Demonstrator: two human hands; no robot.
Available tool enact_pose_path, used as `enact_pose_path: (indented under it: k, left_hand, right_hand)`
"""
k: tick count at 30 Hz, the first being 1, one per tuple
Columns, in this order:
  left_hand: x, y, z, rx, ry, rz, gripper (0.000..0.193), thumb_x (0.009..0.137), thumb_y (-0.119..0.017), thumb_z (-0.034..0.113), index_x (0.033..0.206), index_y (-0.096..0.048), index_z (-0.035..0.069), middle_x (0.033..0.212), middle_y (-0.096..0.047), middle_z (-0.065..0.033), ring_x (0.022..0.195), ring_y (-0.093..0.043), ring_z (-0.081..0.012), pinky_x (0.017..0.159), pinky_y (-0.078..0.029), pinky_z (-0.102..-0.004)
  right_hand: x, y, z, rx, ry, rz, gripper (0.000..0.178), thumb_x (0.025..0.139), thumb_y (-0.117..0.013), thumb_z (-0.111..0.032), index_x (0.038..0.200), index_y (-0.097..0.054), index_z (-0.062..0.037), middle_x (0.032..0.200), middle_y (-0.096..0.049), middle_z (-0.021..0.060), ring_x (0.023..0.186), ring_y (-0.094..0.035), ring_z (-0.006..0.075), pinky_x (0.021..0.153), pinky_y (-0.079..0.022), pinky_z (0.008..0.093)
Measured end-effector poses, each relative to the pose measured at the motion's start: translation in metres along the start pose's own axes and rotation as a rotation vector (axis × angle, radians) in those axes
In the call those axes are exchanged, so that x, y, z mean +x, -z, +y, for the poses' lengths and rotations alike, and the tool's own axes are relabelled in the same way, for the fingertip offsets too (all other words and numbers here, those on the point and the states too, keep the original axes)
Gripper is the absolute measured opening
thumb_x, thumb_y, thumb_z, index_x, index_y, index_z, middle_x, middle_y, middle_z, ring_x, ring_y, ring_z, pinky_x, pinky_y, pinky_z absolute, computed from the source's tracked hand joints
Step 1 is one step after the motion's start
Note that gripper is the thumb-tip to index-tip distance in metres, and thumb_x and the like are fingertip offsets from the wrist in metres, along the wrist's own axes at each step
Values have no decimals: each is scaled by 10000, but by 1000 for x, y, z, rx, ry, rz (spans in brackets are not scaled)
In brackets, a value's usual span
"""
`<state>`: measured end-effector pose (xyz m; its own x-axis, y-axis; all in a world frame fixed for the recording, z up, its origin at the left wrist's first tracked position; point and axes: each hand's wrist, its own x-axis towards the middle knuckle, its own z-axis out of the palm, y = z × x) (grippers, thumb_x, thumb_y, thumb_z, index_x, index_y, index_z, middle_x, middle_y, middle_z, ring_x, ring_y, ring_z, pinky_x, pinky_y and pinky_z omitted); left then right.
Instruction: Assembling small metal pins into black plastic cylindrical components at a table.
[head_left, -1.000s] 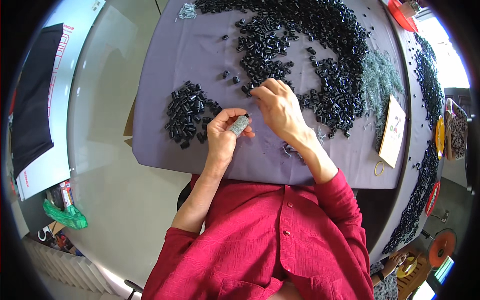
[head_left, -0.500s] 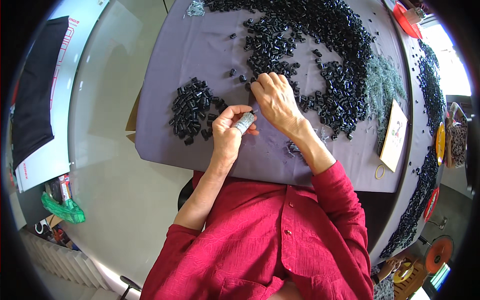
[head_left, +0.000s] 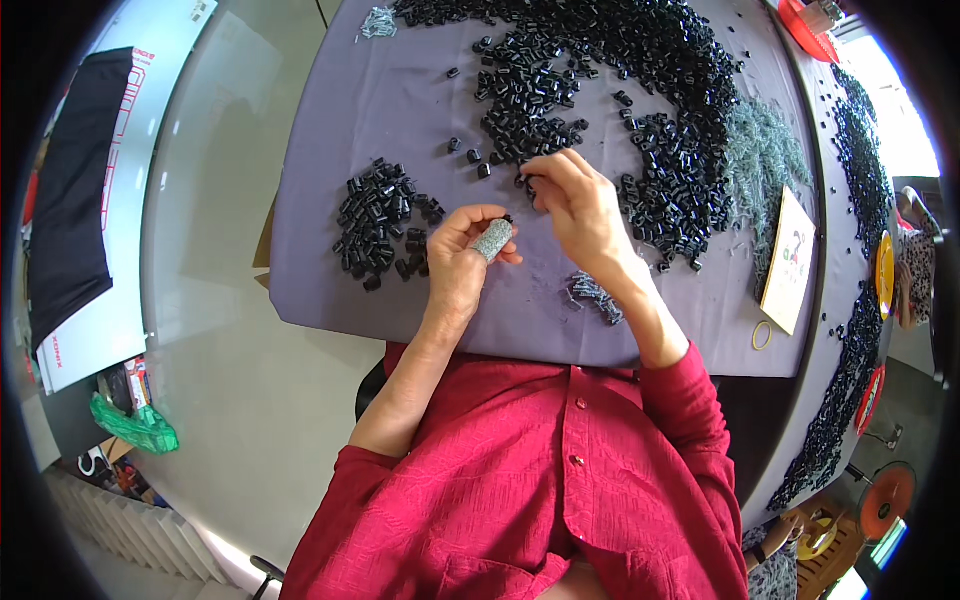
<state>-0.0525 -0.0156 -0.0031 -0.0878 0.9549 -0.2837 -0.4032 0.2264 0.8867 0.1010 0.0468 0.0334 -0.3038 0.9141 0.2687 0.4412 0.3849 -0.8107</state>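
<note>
My left hand is closed above the table, its thumb wrapped in grey tape. Between its thumb and fingers a small black plastic piece shows in part. To the right and a little farther off, my right hand pinches with thumb and forefinger at another small black piece, partly covered by the fingertips. Left of my hands lies a pile of short black cylindrical pieces. A little heap of thin grey pins lies beneath my right forearm.
A broad spread of black pieces covers the far and right parts of the purple-grey tablecloth. Beside it are a heap of grey pins, a pale card and a yellow rubber band. A second table with black pieces adjoins at right.
My right hand has shifted slightly right, its fingers now pinching at a black piece. The pin heap by its wrist shows more fully. My left hand stays nearly in place.
</note>
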Motion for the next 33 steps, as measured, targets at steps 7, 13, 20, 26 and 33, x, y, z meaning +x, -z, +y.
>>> enact_pose_path:
  k: [7, 13, 20, 26, 33]
  left_hand:
    - [1, -18, -5, 65, 36, -78, 165, 888, -577, -36, 1044, -622, -5, 863, -654, -103, 693, -645, -143, 632, -590, -301]
    - [1, -26, -5, 55, 41, -117, 162, 891, -579, -30, 1046, -617, -1, 870, -656, -93, 703, -645, -137, 641, -586, -298]
    - [1, -27, -4, 124, 40, -151, 176, 888, -553, -47, 1046, -624, -14, 879, -668, -99, 705, -642, -134, 643, -582, -297]
    - [2, -29, -2, 182, 31, -153, 214, 871, -507, -86, 1035, -631, -30, 867, -673, -97, 696, -643, -131, 627, -580, -293]
    - [4, -25, -4, 196, 34, -180, 204, 872, -508, -93, 1021, -638, -43, 855, -671, -94, 696, -643, -126, 633, -585, -292]
  right_hand:
    - [-37, 19, -6, 588, -506, 29, 177, 900, -572, -6, 1046, -669, 15, 782, -598, 8, 670, -565, 69, 612, -483, 221]
    - [-46, 22, 0, 493, -505, 36, 167, 901, -590, -42, 1033, -674, 16, 774, -653, 25, 666, -582, 68, 612, -502, 230]
    - [-50, 19, 5, 393, -437, -5, 161, 889, -616, -57, 1019, -680, 11, 812, -673, 61, 659, -626, 96, 600, -516, 248]
    - [-49, 18, 2, 274, -363, 5, 144, 860, -622, -34, 982, -686, 9, 804, -653, 87, 636, -637, 127, 574, -506, 269]
    - [-49, 19, 2, 152, -248, -44, 150, 871, -609, -1, 1002, -677, 25, 821, -655, 71, 656, -627, 93, 594, -517, 235]
